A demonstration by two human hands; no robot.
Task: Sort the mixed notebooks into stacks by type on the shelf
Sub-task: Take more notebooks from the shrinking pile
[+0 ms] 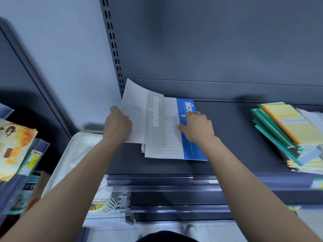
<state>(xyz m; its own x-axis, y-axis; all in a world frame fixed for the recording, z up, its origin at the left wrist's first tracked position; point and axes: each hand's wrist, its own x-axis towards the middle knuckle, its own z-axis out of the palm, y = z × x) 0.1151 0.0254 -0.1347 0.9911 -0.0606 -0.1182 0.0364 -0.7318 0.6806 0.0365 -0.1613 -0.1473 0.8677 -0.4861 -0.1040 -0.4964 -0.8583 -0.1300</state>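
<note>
A small stack of white notebooks lies on the dark shelf (236,137), topped by one with a blue spine band (188,151). My left hand (117,126) grips the left edge of a white notebook with a grey band (148,116), held tilted over the stack's left side. My right hand (197,126) rests on the blue-banded notebook, fingers curled on its cover. A mixed pile of green, yellow and orange notebooks (286,131) sits at the shelf's right end.
A white plastic basket (70,154) stands left of the shelf, below my left arm. Colourful booklets (15,145) fill a neighbouring rack at far left. Lower shelf edges (174,182) jut out beneath. A slotted upright (113,48) rises behind.
</note>
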